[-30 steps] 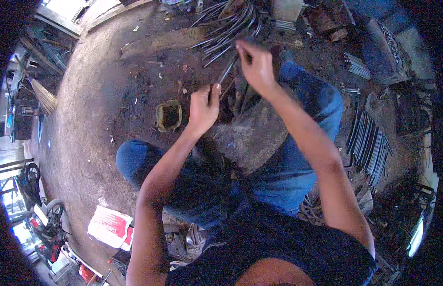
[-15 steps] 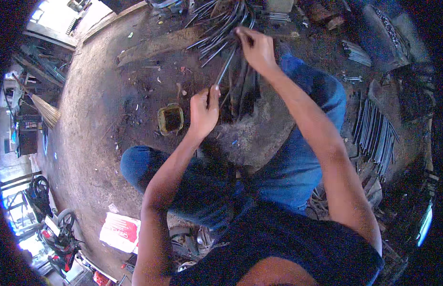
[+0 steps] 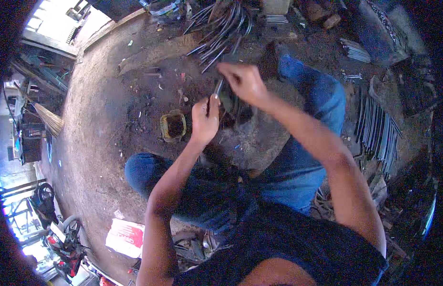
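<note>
Low in front of my bent legs, my left hand is closed round a thin metal rod, which slants up and away from its thumb. My right hand is just beyond it, fingers pinched together at the rod's far part; motion blurs its fingertips. Beneath my hands lies something dark that I cannot make out. Left of my left hand, a small square tub with dark contents stands on the ground. Beyond my hands, a loose bundle of thin metal rods fans out toward me.
To my right lies a row of dark rods, with a smaller stack of rods farther off. A broom leans at the far left. Near my left elbow are a red-and-white sack and a motorcycle.
My right hand has come down toward me and slightly left, away from the bundle and closer to my left hand. Less of the rod shows between them. My left hand has barely moved.
</note>
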`<state>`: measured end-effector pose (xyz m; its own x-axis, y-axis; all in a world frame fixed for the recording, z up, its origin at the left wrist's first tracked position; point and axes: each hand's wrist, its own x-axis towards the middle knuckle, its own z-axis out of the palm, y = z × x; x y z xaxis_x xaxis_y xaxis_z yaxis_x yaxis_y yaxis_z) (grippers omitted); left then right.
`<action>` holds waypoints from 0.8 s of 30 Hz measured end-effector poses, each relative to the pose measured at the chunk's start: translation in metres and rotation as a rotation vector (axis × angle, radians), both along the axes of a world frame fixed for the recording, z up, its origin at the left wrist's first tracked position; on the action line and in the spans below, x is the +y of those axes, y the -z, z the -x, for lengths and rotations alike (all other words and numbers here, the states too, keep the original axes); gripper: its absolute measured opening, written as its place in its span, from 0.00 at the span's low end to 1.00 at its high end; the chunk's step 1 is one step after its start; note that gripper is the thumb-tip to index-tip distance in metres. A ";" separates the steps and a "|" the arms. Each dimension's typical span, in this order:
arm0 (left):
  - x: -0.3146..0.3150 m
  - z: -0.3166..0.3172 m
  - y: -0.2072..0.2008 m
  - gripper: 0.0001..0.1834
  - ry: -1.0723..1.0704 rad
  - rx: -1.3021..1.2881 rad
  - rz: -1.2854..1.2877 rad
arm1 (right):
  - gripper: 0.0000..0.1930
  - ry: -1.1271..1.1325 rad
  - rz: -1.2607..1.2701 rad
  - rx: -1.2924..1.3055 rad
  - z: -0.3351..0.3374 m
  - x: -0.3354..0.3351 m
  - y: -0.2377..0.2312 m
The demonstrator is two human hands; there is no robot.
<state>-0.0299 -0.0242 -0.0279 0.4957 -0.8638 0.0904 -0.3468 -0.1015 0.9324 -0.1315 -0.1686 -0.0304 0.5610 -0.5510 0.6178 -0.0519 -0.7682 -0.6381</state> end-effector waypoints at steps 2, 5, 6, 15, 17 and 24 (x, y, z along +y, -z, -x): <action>-0.002 0.009 -0.002 0.17 0.004 0.083 -0.062 | 0.09 0.285 -0.149 -0.102 0.000 -0.054 -0.030; 0.000 0.007 -0.001 0.17 0.028 0.025 -0.054 | 0.09 0.169 -0.105 -0.080 0.004 -0.006 -0.007; 0.005 0.005 0.005 0.17 0.022 0.022 -0.053 | 0.10 0.038 -0.076 -0.042 0.006 0.025 0.002; 0.004 0.007 0.014 0.18 -0.006 0.185 0.024 | 0.12 0.007 -0.040 -0.020 0.006 0.031 0.006; 0.006 0.009 0.002 0.18 -0.001 0.238 -0.095 | 0.12 0.091 -0.059 -0.029 0.000 -0.010 0.003; 0.005 0.004 0.009 0.19 0.032 -0.015 0.035 | 0.09 -0.050 -0.073 -0.002 0.007 0.032 0.004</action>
